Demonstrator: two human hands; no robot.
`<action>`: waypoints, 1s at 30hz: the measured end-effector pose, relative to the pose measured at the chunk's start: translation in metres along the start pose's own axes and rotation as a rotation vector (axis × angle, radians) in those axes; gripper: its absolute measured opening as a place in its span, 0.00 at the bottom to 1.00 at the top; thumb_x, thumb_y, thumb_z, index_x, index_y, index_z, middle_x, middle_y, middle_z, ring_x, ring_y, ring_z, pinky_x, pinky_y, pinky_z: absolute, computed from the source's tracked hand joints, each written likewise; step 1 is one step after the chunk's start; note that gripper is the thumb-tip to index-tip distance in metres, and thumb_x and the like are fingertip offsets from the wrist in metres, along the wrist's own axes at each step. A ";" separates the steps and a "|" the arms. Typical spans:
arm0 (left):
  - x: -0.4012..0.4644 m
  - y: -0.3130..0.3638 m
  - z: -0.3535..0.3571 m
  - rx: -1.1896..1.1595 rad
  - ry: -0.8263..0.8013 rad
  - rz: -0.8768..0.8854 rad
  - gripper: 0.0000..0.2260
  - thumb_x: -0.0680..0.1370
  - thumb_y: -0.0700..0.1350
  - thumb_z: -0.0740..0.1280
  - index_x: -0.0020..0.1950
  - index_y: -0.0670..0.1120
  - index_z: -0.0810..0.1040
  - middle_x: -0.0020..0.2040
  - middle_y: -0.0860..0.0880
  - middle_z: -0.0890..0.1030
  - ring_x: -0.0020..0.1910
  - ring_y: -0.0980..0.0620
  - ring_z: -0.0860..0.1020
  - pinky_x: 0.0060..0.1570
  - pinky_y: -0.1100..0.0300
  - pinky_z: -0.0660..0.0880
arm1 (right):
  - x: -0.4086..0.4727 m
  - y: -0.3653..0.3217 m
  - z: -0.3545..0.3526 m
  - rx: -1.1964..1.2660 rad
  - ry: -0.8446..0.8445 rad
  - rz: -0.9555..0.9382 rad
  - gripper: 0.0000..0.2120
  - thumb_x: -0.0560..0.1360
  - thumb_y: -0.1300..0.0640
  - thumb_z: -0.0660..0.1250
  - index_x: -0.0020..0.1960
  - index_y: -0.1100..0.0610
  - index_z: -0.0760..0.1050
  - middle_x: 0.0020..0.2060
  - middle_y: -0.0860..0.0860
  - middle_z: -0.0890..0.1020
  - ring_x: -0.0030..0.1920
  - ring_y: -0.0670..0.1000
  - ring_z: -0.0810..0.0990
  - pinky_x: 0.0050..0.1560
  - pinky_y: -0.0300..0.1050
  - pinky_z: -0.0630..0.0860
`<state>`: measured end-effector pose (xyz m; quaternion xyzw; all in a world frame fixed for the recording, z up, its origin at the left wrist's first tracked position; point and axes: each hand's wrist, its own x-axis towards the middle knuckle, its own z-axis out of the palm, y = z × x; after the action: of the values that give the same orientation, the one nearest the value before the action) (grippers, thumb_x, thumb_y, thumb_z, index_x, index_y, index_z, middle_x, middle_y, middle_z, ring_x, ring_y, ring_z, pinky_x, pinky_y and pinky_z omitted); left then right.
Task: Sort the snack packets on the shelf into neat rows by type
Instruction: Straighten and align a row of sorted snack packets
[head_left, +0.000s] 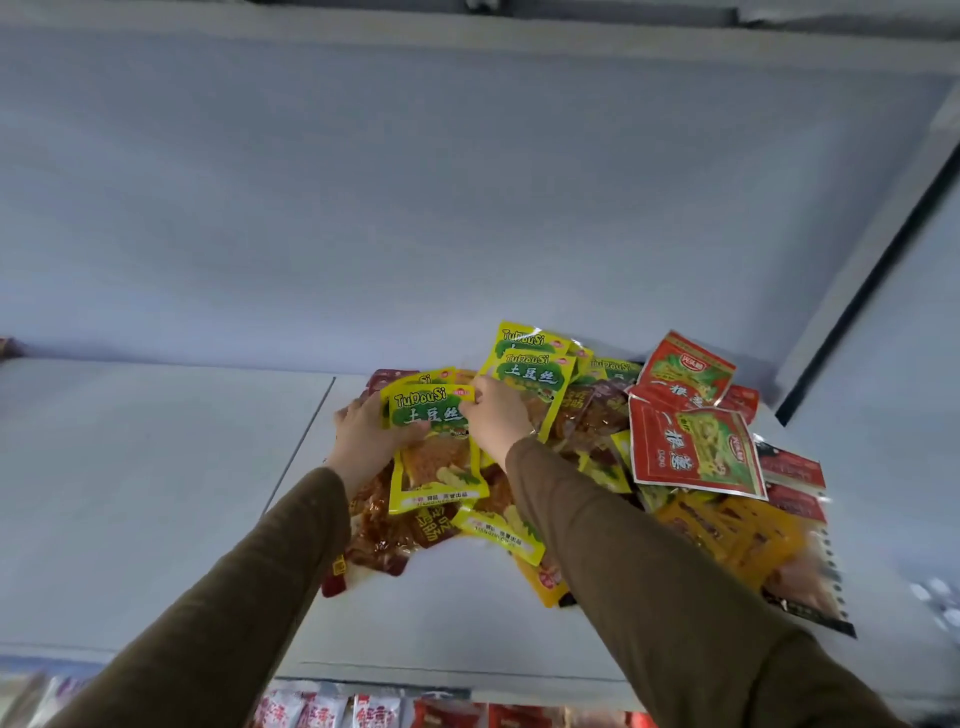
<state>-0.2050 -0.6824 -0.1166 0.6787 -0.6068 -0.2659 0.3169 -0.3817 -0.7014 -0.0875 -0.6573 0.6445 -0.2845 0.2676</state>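
Sleeves reach over the shelf (156, 467); my left hand (363, 431) and right hand (493, 415) both pinch one yellow packet (431, 447) atop the mixed heap (701, 467). Gathering yellows; next, lift it leftward.

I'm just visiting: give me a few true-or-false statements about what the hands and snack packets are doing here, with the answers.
1. Both hands hold the same yellow-green packet. True: the left hand grips its left edge, the right hand its top right corner.
2. The packets already lie in neat rows. False: they form a mixed pile on the shelf.
3. Red packets lie right of the hands. True.
4. The left part of the shelf is crowded with packets. False: the pile sits to the right of the shelf's seam.
5. The sleeves are bright blue. False: they are olive-brown.
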 end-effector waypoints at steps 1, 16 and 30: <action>-0.001 0.002 0.001 -0.093 0.002 0.027 0.19 0.75 0.52 0.75 0.64 0.52 0.78 0.56 0.51 0.81 0.60 0.48 0.75 0.66 0.46 0.72 | 0.000 0.000 0.000 0.022 0.010 -0.003 0.16 0.82 0.58 0.65 0.69 0.58 0.75 0.54 0.54 0.80 0.53 0.56 0.80 0.53 0.48 0.75; 0.030 0.056 0.004 -0.891 -0.265 -0.061 0.12 0.78 0.37 0.71 0.62 0.42 0.81 0.59 0.36 0.83 0.52 0.38 0.82 0.54 0.44 0.79 | 0.007 0.055 -0.085 0.364 0.328 0.055 0.28 0.78 0.59 0.72 0.74 0.56 0.65 0.69 0.53 0.70 0.69 0.54 0.70 0.70 0.52 0.69; 0.066 0.084 0.067 -0.700 -0.300 -0.193 0.12 0.79 0.37 0.70 0.62 0.37 0.78 0.51 0.35 0.85 0.33 0.48 0.83 0.27 0.61 0.77 | 0.039 0.050 -0.091 0.722 0.104 0.242 0.37 0.81 0.45 0.66 0.81 0.55 0.52 0.79 0.54 0.60 0.76 0.55 0.63 0.71 0.53 0.63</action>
<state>-0.3019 -0.7601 -0.0953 0.5371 -0.4522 -0.5819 0.4105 -0.4815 -0.7403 -0.0591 -0.4245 0.5887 -0.4924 0.4804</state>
